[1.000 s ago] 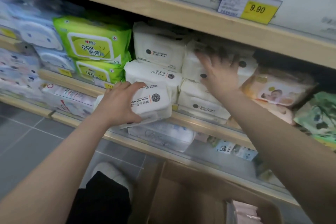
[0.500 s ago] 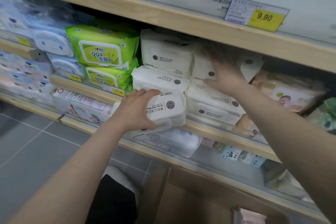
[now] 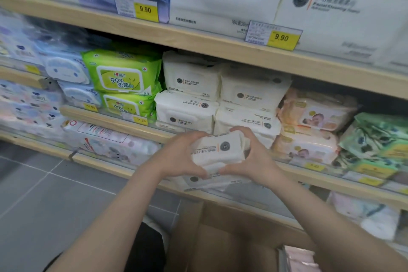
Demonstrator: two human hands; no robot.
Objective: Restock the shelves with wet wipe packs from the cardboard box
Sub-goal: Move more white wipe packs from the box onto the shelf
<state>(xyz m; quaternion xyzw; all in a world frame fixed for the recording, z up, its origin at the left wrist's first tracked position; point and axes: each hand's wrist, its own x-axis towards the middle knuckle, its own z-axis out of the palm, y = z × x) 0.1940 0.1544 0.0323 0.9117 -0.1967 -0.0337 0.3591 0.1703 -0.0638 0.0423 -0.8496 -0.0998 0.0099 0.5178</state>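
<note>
A white wet wipe pack (image 3: 217, 150) is held in front of the middle shelf (image 3: 114, 120). My left hand (image 3: 180, 158) grips its left end and my right hand (image 3: 252, 158) grips its right end. Just behind and above it, several matching white packs (image 3: 191, 97) are stacked in two columns on the shelf. The open cardboard box (image 3: 223, 243) stands on the floor below my arms; pink packs (image 3: 298, 258) show at its lower right.
Green packs (image 3: 122, 77) and blue packs (image 3: 66, 70) sit left of the white stack, baby-print packs (image 3: 315, 112) to its right. The upper shelf (image 3: 198, 40) carries large white towel packs and yellow 9.90 price tags. Grey floor tiles (image 3: 44, 194) lie at the left.
My right hand has come off the stacked packs on the shelf and now grips the right end of the pack that my left hand was holding. The view has shifted left and up.
</note>
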